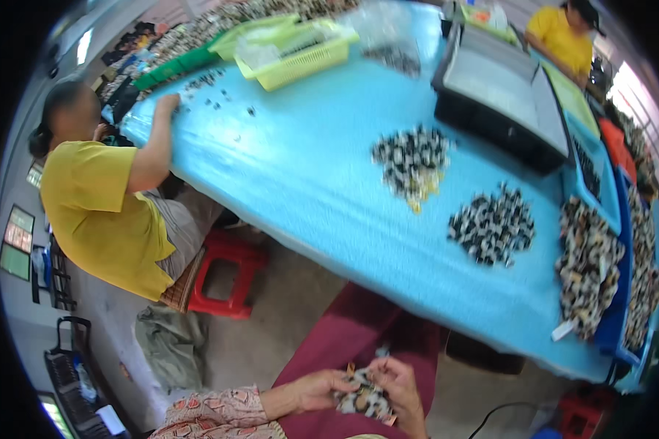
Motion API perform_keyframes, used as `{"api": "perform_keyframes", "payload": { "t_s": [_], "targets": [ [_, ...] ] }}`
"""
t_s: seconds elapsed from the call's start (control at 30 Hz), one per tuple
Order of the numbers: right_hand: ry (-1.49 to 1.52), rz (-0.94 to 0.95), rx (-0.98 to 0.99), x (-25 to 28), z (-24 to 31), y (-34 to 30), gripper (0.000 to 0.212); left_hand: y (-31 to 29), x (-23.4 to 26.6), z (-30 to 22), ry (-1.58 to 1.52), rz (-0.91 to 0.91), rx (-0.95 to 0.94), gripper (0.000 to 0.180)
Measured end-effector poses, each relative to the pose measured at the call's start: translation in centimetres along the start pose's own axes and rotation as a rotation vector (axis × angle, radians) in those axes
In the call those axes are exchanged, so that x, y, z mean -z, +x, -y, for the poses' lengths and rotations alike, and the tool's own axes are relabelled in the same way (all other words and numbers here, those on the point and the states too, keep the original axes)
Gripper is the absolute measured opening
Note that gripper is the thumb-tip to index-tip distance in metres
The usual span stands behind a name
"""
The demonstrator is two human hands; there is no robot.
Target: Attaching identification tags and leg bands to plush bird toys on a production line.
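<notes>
Above my lap, my left hand (316,391) and my right hand (397,386) are both closed on a small spotted piece (366,402) in white, black and tan. It looks like soft patterned cloth, with a bit of orange at its upper edge. My left fingers pinch its left side, and the right fingers grip its upper right. Part of it is hidden by my fingers, so its exact kind is unclear. My maroon trousers (337,333) lie beneath it.
On the blue-covered table (307,168) are two heaps of small black-and-white pieces (490,223), a spotted pile (589,267), a black tray (501,95) and a yellow basket (300,62). A person in yellow (102,212) sits left on a red stool (227,274); another (564,36) is far right.
</notes>
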State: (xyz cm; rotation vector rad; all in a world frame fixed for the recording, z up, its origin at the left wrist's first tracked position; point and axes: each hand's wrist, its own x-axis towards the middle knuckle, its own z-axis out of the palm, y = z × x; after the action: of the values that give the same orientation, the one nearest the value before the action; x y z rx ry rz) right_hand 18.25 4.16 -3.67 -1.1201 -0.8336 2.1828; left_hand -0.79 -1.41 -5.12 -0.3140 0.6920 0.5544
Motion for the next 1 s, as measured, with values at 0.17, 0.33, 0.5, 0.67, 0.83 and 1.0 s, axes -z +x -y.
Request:
{"api": "perform_keyframes", "payload": {
  "t_s": [0.17, 0.33, 0.5, 0.67, 0.83, 1.0],
  "targets": [
    [0.034, 0.035, 0.158, -0.9, -0.3, -0.7, 0.012, -0.4, 0.3, 0.1, 0.008, 0.309, 0.016, 0.029],
    [0.045, -0.003, 0.179, -1.7, 1.6, -1.2, 0.007, -2.3, -4.6, -2.1, 0.202, 0.289, 0.060, 0.013],
    [-0.012, 0.058, 0.247, -2.0, 1.8, -1.1, 0.007, -0.8, -0.6, -1.5, 0.276, 0.307, 0.010, 0.015],
    [-0.061, 0.089, 0.310, -1.9, 0.8, -0.7, 0.009, -1.2, 1.3, -2.1, 0.522, 0.250, 0.011, 0.027],
    [0.074, -0.055, 0.307, -2.6, 1.3, -0.9, 0.011, -3.1, -0.1, -0.9, 0.118, 0.446, -0.037, 0.053],
    [-0.006, -0.206, 0.442, -2.8, -0.1, -0.5, 0.004, -2.4, 0.2, 0.3, 0.179, 0.349, -0.191, 0.050]
  ]
}}
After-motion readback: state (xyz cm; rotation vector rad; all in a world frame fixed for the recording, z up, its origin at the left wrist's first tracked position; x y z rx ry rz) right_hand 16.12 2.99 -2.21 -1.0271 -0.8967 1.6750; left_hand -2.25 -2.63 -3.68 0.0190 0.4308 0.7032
